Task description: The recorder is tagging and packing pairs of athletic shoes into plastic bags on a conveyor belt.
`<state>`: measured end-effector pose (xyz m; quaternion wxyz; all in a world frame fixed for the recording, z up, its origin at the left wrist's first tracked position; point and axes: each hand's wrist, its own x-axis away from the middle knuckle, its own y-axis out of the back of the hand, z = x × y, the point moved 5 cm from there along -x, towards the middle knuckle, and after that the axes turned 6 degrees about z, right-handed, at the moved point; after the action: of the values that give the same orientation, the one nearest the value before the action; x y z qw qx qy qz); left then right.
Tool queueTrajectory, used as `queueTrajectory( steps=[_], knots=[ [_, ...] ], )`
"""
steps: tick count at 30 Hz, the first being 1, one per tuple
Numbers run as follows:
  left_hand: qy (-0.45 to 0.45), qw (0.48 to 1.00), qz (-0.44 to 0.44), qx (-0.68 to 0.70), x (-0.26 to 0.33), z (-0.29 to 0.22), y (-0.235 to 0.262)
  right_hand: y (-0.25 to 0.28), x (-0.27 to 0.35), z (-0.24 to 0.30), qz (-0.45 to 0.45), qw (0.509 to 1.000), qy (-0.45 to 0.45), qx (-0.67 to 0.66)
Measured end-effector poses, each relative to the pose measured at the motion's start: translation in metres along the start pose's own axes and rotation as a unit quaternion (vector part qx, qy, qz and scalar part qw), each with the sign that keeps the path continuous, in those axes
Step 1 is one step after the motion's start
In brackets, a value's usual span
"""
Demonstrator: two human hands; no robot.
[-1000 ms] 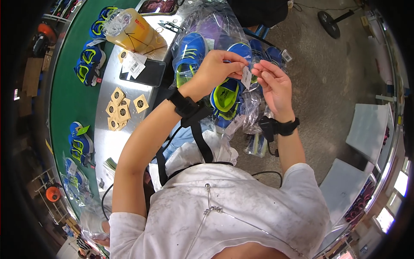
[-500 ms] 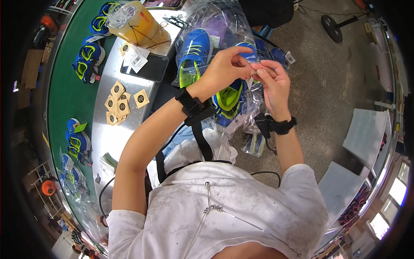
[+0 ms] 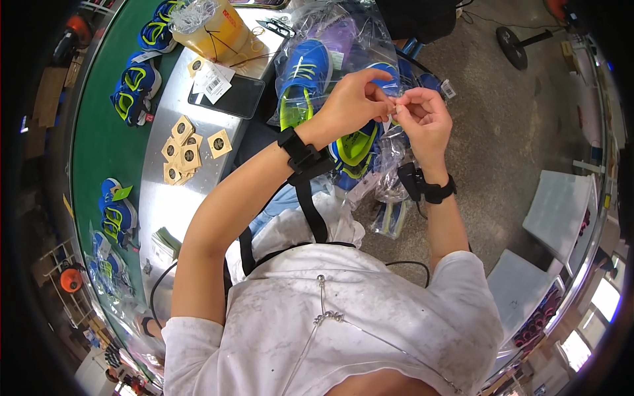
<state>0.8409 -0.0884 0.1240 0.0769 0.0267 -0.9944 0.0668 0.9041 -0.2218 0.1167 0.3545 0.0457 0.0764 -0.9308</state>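
Note:
My left hand [image 3: 353, 102] and my right hand [image 3: 426, 129] meet fingertip to fingertip. Each pinches at something tiny between them that I cannot make out. A small white piece [image 3: 387, 125] hangs just under the fingertips. Below them sits a blue sneaker with a bright yellow-green lining [image 3: 356, 150], partly covered by my left hand and clear plastic. Left of it lies another blue sneaker [image 3: 307, 69] with pale yellow laces, against clear plastic bags [image 3: 363, 36]. A third blue toe shows behind my left fingers.
On the metal table are kraft-paper square tags [image 3: 188, 155], a dark phone [image 3: 234, 99] under white barcode tags [image 3: 214, 82], and a yellowish tub [image 3: 214, 36] of clear strings. Several blue sneakers [image 3: 135, 92] rest on the green belt [image 3: 96, 138]. Grey bins [image 3: 558, 208] stand at right.
Both hands have shifted slightly right within the picture, still pinched together. The table and shoes shift a little too, as the view moves.

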Motion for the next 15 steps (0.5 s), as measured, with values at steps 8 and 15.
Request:
queueTrajectory(
  steps=[8, 15],
  knots=[
    [-0.115, 0.973, -0.072, -0.188, 0.022, -0.026, 0.028, -0.037, 0.011, 0.04, -0.048, 0.921, 0.193, 0.335],
    [-0.196, 0.828, -0.032, -0.524, 0.087, -0.056, 0.081, -0.114, 0.069, 0.012, 0.268, 0.823, 0.061, 0.498]
  ],
)
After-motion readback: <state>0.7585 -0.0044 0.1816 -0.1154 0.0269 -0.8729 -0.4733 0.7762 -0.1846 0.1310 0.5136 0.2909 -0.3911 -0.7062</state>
